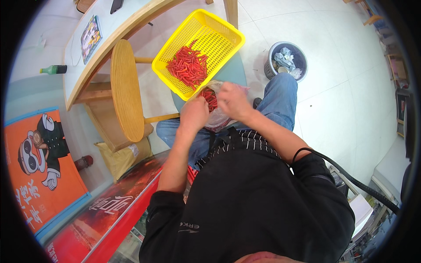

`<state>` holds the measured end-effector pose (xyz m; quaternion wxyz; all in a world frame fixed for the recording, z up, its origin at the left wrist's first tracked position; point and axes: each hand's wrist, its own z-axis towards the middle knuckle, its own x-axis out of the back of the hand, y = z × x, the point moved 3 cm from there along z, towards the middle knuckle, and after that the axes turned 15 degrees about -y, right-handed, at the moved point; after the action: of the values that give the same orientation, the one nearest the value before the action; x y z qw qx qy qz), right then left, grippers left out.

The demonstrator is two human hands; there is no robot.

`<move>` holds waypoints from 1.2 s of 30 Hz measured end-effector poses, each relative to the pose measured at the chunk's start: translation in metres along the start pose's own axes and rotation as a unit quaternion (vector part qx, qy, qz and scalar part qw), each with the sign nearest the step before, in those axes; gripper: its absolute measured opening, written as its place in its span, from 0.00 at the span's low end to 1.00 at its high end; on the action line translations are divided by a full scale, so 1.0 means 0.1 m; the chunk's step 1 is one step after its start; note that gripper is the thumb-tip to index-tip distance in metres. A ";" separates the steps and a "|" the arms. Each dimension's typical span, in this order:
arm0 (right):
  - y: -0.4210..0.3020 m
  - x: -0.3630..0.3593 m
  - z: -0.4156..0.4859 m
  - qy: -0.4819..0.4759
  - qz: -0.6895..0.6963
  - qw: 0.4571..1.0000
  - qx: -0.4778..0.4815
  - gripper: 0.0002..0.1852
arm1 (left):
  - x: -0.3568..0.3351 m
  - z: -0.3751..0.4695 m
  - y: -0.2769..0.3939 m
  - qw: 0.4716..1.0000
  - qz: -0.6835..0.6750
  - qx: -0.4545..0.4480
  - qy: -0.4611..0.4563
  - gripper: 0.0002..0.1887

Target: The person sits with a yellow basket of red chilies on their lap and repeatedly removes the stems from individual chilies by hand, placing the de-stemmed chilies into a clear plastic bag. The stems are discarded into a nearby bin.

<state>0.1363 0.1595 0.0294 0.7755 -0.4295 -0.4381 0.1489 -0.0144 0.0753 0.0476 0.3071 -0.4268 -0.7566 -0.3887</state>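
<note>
A clear plastic bag (217, 120) of red chilies (209, 98) sits between my knees, its mouth turned upward. My left hand (196, 113) grips the near-left edge of the bag. On the other side, my right hand (231, 99) is curled at the bag's rim, blurred, with its fingertips partly hidden. Just beyond my hands, a yellow perforated plastic basket (227, 41) stands on a round blue-green seat (235, 70). A heap of red chilies (188, 65) lies in the basket's near-left part.
A wooden chair's backrest (126, 90) rises left of the basket, beside a wood-edged table (74, 65) with a booklet (91, 37). A waste bin (270, 62) holding crumpled plastic stands past my right knee. A red Coca-Cola freezer (108, 210) is at my left. A black cable (348, 177) passes my right arm.
</note>
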 end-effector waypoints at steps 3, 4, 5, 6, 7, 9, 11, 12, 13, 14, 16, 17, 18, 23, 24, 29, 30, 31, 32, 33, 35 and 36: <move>0.26 0.43 -0.06 0.066 -0.030 0.995 -0.062 0.02 | 0.38 0.15 -0.11 0.993 -0.039 0.002 0.113 0.11; 0.38 0.58 -0.09 0.071 -0.041 0.992 -0.098 0.02 | 0.52 0.20 -0.13 0.986 -0.051 -0.012 0.162 0.12; 0.50 0.75 -0.12 0.077 -0.054 0.988 -0.121 0.02 | 0.66 0.21 -0.12 0.965 0.005 -0.034 0.260 0.12; 0.61 0.91 -0.16 0.087 -0.080 0.984 -0.133 0.02 | 0.77 0.21 -0.11 0.935 0.058 -0.049 0.347 0.11; 0.71 1.07 -0.20 0.100 -0.107 0.980 -0.137 0.02 | 0.83 0.18 -0.10 0.895 0.099 -0.065 0.431 0.11; 0.90 1.38 -0.32 0.154 -0.157 0.965 -0.144 0.03 | 0.74 0.23 -0.16 0.942 0.016 -0.067 0.329 0.11; 1.10 1.66 -0.42 0.134 -0.206 0.947 -0.206 0.05 | 0.47 0.29 -0.24 0.980 -0.073 -0.077 0.169 0.12; 1.18 1.76 -0.47 0.127 -0.234 0.935 -0.234 0.09 | 0.26 0.34 -0.27 0.992 -0.078 -0.067 0.067 0.12; 1.22 1.80 -0.51 0.120 -0.261 0.929 -0.235 0.10 | 0.04 0.40 -0.28 0.992 -0.083 -0.091 0.003 0.12; 1.24 1.83 -0.55 0.113 -0.286 0.922 -0.235 0.11 | -0.17 0.46 -0.31 0.996 -0.063 -0.066 -0.022 0.12; 1.25 1.78 -0.59 0.084 -0.273 0.926 -0.248 0.11 | -0.57 0.58 -0.36 0.998 -0.028 -0.034 -0.048 0.13; 1.22 1.70 -0.58 0.052 -0.260 0.936 -0.232 0.11 | -0.70 0.63 -0.39 0.999 -0.039 -0.023 0.000 0.12; 1.18 1.58 -0.56 0.018 -0.243 0.942 -0.232 0.10 | -0.82 0.67 -0.41 0.998 -0.050 0.000 0.031 0.12; 0.71 0.94 -0.40 -0.001 -0.128 0.986 -0.104 0.05 | -0.98 0.84 -0.47 0.999 -0.032 -0.002 0.034 0.08; 0.63 0.83 -0.35 -0.013 -0.117 0.988 -0.095 0.04 | -0.97 0.83 -0.48 0.999 -0.036 -0.012 0.027 0.08; 0.36 0.33 -0.15 -0.077 -0.009 0.997 -0.013 0.04 | -0.88 0.54 -0.41 0.988 -0.048 -0.081 0.125 0.08; 0.34 0.24 -0.12 -0.097 -0.019 0.995 -0.022 0.03 | -0.87 0.48 -0.42 0.989 -0.081 -0.054 0.108 0.08; 0.32 0.15 -0.10 -0.117 -0.025 0.993 -0.024 0.03 | -0.85 0.41 -0.43 0.990 -0.111 -0.016 0.084 0.08; 0.29 0.06 -0.08 -0.137 -0.030 0.990 -0.025 0.03 | -0.83 0.33 -0.45 0.987 -0.145 0.026 0.059 0.08; 0.26 -0.03 -0.06 -0.132 -0.012 0.991 -0.022 0.04 | -0.77 0.22 -0.44 0.987 -0.142 0.014 0.074 0.08; 0.21 -0.17 -0.02 -0.124 0.023 0.992 -0.017 0.04 | -0.64 0.06 -0.41 0.984 -0.143 -0.006 0.103 0.09; 0.18 -0.23 -0.01 -0.121 0.025 0.992 -0.014 0.05 | -0.58 -0.01 -0.39 0.982 -0.151 -0.024 0.114 0.09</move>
<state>0.1269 0.1557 0.0017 0.7071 -0.4298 -0.5196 0.2128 -0.0228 0.0381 -0.0107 0.3184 -0.2682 -0.7628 -0.4948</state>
